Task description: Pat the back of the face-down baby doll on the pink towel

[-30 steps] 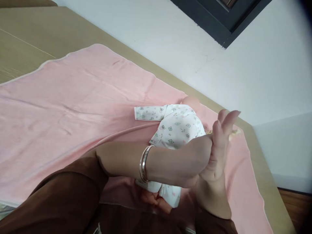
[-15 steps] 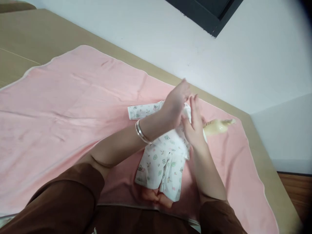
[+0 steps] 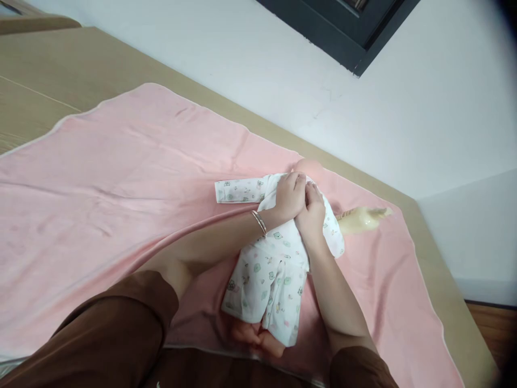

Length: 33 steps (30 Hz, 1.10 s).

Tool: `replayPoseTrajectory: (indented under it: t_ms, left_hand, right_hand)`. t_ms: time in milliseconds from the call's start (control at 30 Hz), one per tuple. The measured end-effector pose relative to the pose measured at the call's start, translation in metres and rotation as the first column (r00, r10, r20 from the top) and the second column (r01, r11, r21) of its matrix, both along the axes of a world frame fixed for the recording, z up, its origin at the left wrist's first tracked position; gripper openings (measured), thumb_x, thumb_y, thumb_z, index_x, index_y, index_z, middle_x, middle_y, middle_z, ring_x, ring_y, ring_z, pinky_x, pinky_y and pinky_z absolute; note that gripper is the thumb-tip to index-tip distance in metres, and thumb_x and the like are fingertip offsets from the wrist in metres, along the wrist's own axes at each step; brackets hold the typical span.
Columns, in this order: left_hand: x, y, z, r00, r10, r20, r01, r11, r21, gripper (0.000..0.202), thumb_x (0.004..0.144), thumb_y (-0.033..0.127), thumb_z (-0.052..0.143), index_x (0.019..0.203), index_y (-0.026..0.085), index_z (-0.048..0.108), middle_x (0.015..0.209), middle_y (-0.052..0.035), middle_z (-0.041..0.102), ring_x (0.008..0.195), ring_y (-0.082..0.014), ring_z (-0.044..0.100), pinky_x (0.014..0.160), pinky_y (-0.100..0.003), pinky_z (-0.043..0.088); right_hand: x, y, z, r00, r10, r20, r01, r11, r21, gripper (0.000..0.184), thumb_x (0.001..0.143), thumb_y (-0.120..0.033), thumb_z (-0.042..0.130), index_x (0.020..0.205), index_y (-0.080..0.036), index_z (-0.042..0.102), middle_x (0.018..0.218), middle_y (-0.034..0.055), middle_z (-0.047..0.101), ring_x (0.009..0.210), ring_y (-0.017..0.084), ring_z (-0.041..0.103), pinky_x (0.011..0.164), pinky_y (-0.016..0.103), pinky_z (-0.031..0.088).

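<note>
A baby doll lies on its back, its bald head toward the wall. It wears a white long-sleeved shirt with a small print and matching pants; bare feet stick out near me. My left hand, with silver bangles at the wrist, is closed at the shirt's neckline. Against it, my right hand is also closed at the neckline, fingers bent. The cloth between the fingertips is hidden by the hands. One sleeve lies stretched out to the left, the other angles down at right.
Under the doll a pink blanket covers much of the wooden table. A pale yellow bottle-like object lies on the blanket, right of the doll. The white wall and a dark frame stand behind.
Both hands have come down from above the chest onto the shirt's neckline. Their fingers, spread before, are now bent and closed. The doll's head has come into sight.
</note>
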<state>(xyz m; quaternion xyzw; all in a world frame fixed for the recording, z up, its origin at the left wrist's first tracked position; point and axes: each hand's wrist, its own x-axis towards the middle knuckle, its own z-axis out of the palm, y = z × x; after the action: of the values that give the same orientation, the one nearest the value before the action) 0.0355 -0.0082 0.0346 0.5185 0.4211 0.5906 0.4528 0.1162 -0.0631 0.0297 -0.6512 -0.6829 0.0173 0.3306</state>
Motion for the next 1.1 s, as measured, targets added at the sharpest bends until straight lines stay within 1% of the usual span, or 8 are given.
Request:
replayPoseTrajectory:
  t_ms: [67, 167, 300, 500, 667, 767, 967, 1100]
  left_hand:
    - [0.001, -0.002, -0.006, 0.999, 0.019, -0.041, -0.017, 0.999, 0.036, 0.023, 0.097, 0.017, 0.044, 0.08, 0.021, 0.058, 0.097, -0.0061, 0.07, 0.102, -0.0216, 0.064, 0.1, -0.037, 0.047]
    - [0.0, -0.002, -0.009, 0.994, 0.05, -0.097, -0.045, 0.997, 0.057, 0.023, 0.098, 0.02, 0.043, 0.081, 0.021, 0.058, 0.094, -0.0046, 0.069, 0.099, -0.0201, 0.064, 0.096, -0.034, 0.047]
    - [0.0, -0.003, -0.009, 0.977, 0.076, -0.198, -0.053, 0.992, 0.118, 0.025, 0.098, 0.02, 0.042, 0.077, 0.022, 0.056, 0.087, -0.0029, 0.068, 0.094, -0.0195, 0.064, 0.094, -0.034, 0.046]
    - [-0.004, -0.007, -0.009, 0.959, 0.072, -0.275, -0.014, 0.978, 0.208, 0.023, 0.097, 0.018, 0.042, 0.081, 0.021, 0.057, 0.092, -0.0032, 0.07, 0.096, -0.0211, 0.063, 0.105, -0.042, 0.04]
    - [-0.005, -0.007, -0.016, 0.973, 0.069, -0.22, -0.021, 0.976, 0.216, 0.017, 0.096, 0.021, 0.042, 0.088, 0.022, 0.058, 0.104, -0.0071, 0.069, 0.108, -0.0219, 0.062, 0.104, -0.041, 0.045]
    - [-0.005, -0.006, -0.018, 0.983, 0.071, -0.17, -0.038, 0.982, 0.187, 0.016, 0.095, 0.023, 0.043, 0.092, 0.022, 0.059, 0.11, -0.008, 0.068, 0.116, -0.022, 0.059, 0.109, -0.041, 0.045]
    - [-0.01, -0.009, -0.014, 0.993, 0.003, -0.114, 0.004, 0.998, 0.056, 0.023, 0.098, 0.031, 0.041, 0.109, 0.02, 0.059, 0.121, -0.0112, 0.065, 0.12, -0.023, 0.058, 0.112, -0.044, 0.042]
    - [-0.014, -0.013, -0.011, 0.999, 0.017, -0.028, -0.016, 0.999, 0.041, 0.03, 0.102, 0.037, 0.034, 0.115, 0.021, 0.056, 0.126, -0.0111, 0.064, 0.124, -0.0209, 0.056, 0.112, -0.041, 0.042]
  right_hand:
    - [0.001, 0.004, 0.0, 0.997, -0.07, 0.027, 0.071, 0.996, -0.053, 0.051, 0.096, -0.028, 0.039, 0.143, -0.017, 0.053, 0.153, 0.0153, 0.05, 0.146, 0.034, 0.04, 0.118, 0.062, 0.029]
    - [0.002, 0.007, 0.001, 0.993, -0.054, 0.1, 0.063, 0.994, -0.085, 0.051, 0.097, -0.03, 0.039, 0.144, -0.015, 0.053, 0.152, 0.0161, 0.051, 0.146, 0.033, 0.04, 0.119, 0.059, 0.029]
    - [0.006, 0.006, -0.001, 0.993, -0.018, 0.116, 0.021, 1.0, -0.021, 0.049, 0.097, -0.03, 0.041, 0.141, -0.016, 0.056, 0.148, 0.0143, 0.057, 0.141, 0.029, 0.048, 0.118, 0.05, 0.036]
    - [0.015, 0.004, -0.006, 1.0, 0.019, 0.02, -0.02, 0.998, 0.06, 0.045, 0.092, -0.03, 0.049, 0.133, -0.02, 0.064, 0.144, 0.0101, 0.06, 0.139, 0.026, 0.052, 0.118, 0.046, 0.04]
    - [0.019, 0.004, -0.011, 0.986, 0.019, -0.164, 0.001, 0.993, 0.12, 0.041, 0.088, -0.026, 0.051, 0.121, -0.018, 0.073, 0.135, 0.0107, 0.067, 0.131, 0.024, 0.061, 0.115, 0.043, 0.046]
    - [0.019, 0.004, -0.014, 0.981, 0.033, -0.192, -0.005, 0.99, 0.141, 0.04, 0.087, -0.026, 0.052, 0.119, -0.018, 0.073, 0.134, 0.01, 0.068, 0.13, 0.024, 0.061, 0.115, 0.044, 0.046]
    - [0.025, 0.005, -0.013, 0.993, 0.068, -0.095, -0.055, 0.989, 0.135, 0.04, 0.091, -0.026, 0.048, 0.121, -0.016, 0.072, 0.138, 0.0115, 0.065, 0.135, 0.025, 0.057, 0.116, 0.046, 0.044]
    - [0.02, -0.003, -0.007, 0.991, 0.089, 0.098, -0.09, 0.996, 0.01, 0.049, 0.096, -0.026, 0.041, 0.137, -0.009, 0.061, 0.152, 0.0151, 0.051, 0.148, 0.028, 0.04, 0.123, 0.051, 0.034]
